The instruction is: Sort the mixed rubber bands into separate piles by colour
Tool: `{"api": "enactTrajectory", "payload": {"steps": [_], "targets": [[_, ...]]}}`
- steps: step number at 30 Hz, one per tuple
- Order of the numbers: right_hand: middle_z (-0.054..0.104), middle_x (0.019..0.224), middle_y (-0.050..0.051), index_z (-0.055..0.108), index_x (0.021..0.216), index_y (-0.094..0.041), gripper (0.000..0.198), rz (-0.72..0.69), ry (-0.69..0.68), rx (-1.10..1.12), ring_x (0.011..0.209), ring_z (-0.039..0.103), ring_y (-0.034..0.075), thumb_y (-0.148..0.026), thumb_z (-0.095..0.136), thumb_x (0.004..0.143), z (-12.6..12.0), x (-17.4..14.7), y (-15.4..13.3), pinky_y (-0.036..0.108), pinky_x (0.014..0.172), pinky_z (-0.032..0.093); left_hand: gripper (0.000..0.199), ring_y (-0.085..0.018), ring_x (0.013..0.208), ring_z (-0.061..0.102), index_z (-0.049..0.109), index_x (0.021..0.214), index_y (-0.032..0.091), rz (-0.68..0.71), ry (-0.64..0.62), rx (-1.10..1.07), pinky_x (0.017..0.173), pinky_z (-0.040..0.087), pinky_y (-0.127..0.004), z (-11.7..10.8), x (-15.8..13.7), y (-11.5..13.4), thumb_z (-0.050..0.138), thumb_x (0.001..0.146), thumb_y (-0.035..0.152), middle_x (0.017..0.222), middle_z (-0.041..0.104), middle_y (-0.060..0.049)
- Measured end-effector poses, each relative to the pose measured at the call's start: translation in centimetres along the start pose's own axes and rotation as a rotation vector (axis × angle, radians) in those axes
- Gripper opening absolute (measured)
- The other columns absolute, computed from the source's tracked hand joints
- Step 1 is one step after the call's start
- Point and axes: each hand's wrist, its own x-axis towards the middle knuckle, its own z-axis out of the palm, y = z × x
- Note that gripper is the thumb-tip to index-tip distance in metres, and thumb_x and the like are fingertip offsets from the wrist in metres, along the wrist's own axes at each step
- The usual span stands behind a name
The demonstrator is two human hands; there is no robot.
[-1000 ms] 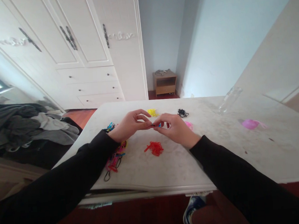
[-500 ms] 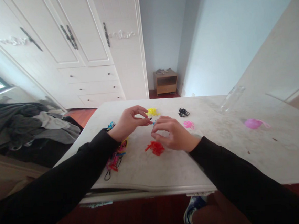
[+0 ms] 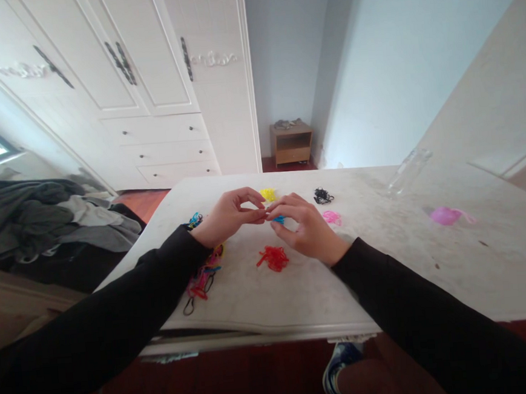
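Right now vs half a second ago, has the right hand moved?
Yes. Against the red pile, the right hand has shifted toward the table's far edge, leaving a visible gap to the pile.

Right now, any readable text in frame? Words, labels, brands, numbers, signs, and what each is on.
None that can be read.
Wardrobe: the white scrollwork is decoration, not lettering.
Clear bottle: no label I can make out.
Shoe: too blurred to tell if it carries a brand.
Red bands: no lettering visible.
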Motion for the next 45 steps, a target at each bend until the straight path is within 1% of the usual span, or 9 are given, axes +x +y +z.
{"api": "enactTrajectory", "payload": {"steps": [5, 14, 18, 21, 24, 28, 35, 39, 45], "targets": [[0.073, 0.115, 0.007, 0.072, 0.089, -0.024, 0.014, 0.020, -0.001, -0.049, 0.110, 0.063, 0.025, -0.013, 0.064, 0.086, 0.0, 0.0, 0.3, 0.046, 0.101, 0.049, 0.037, -0.015, 0.081, 0.071, 0.067, 0.087, 0.015, 0.001, -0.022, -0.008, 0.082, 0.065, -0.038, 0.1, 0.0, 0.0, 0.091, 0.069, 0.037, 0.096, 0.069, -0.003], [0.075, 0.096, 0.006, 0.071, 0.087, -0.021, 0.016, 0.053, -0.040, 0.012, 0.096, 0.064, 0.022, -0.010, 0.061, 0.087, -0.1, 0.1, 0.2, 0.038, 0.091, 0.051, 0.039, -0.016, 0.077, 0.072, 0.066, 0.087, 0.015, -0.004, -0.012, 0.004, 0.078, 0.066, -0.036, 0.1, 0.0, -0.1, 0.092, 0.068, 0.037, 0.091, 0.068, -0.002], [0.074, 0.087, 0.005, 0.069, 0.080, -0.022, 0.012, 0.078, 0.025, -0.070, 0.089, 0.063, 0.022, -0.017, 0.061, 0.088, -2.3, 0.3, 1.9, 0.038, 0.085, 0.050, 0.041, -0.021, 0.084, 0.076, 0.065, 0.090, 0.016, -0.054, -0.024, 0.000, 0.080, 0.064, -0.037, 0.1, -0.1, -0.2, 0.092, 0.067, 0.037, 0.087, 0.071, -0.002], [0.073, 0.084, 0.006, 0.068, 0.074, -0.022, 0.013, 0.225, 0.108, -0.202, 0.085, 0.063, 0.023, -0.019, 0.062, 0.085, -5.2, 0.3, 4.7, 0.037, 0.080, 0.049, 0.041, -0.024, 0.088, 0.078, 0.065, 0.091, 0.017, -0.063, -0.032, -0.013, 0.082, 0.064, -0.038, 0.0, -0.2, -0.1, 0.091, 0.069, 0.039, 0.081, 0.072, -0.002], [0.073, 0.081, 0.007, 0.067, 0.068, -0.021, 0.015, 0.331, 0.163, -0.312, 0.085, 0.064, 0.024, -0.020, 0.061, 0.082, -7.5, -0.2, 7.5, 0.038, 0.078, 0.048, 0.041, -0.023, 0.083, 0.077, 0.065, 0.092, 0.018, -0.070, -0.027, -0.005, 0.079, 0.063, -0.038, -0.1, -0.3, 0.0, 0.090, 0.070, 0.041, 0.080, 0.074, -0.002], [0.074, 0.079, 0.008, 0.067, 0.064, -0.021, 0.018, 0.388, 0.114, -0.373, 0.083, 0.064, 0.025, -0.019, 0.061, 0.081, -8.2, -0.9, 9.1, 0.039, 0.079, 0.046, 0.039, -0.017, 0.071, 0.072, 0.067, 0.091, 0.017, -0.030, 0.005, 0.079, 0.074, 0.060, -0.035, -0.3, -0.1, -0.1, 0.090, 0.070, 0.040, 0.077, 0.075, -0.003], [0.074, 0.086, 0.008, 0.068, 0.066, -0.022, 0.017, 0.356, 0.084, -0.409, 0.092, 0.064, 0.026, -0.019, 0.060, 0.082, -7.6, -1.1, 9.5, 0.041, 0.089, 0.047, 0.040, -0.018, 0.079, 0.073, 0.069, 0.092, 0.017, -0.002, 0.024, 0.058, 0.083, 0.059, -0.038, -0.3, 0.1, -0.3, 0.091, 0.068, 0.039, 0.085, 0.078, -0.004], [0.073, 0.087, 0.008, 0.067, 0.069, -0.021, 0.016, 0.319, 0.096, -0.362, 0.092, 0.063, 0.025, -0.018, 0.061, 0.083, -7.0, -0.8, 8.4, 0.040, 0.087, 0.047, 0.041, -0.020, 0.086, 0.074, 0.068, 0.091, 0.016, 0.014, 0.030, 0.036, 0.092, 0.059, -0.042, -0.2, 0.0, -0.2, 0.093, 0.066, 0.037, 0.090, 0.078, -0.006], [0.071, 0.087, 0.006, 0.068, 0.079, -0.020, 0.009, 0.103, -0.014, -0.237, 0.090, 0.061, 0.024, -0.018, 0.064, 0.087, -4.5, -0.2, 4.8, 0.039, 0.086, 0.047, 0.041, -0.019, 0.083, 0.075, 0.067, 0.092, 0.016, 0.003, 0.013, -0.019, 0.088, 0.061, -0.040, -0.2, 0.1, -0.5, 0.094, 0.065, 0.031, 0.089, 0.078, -0.005]]}}
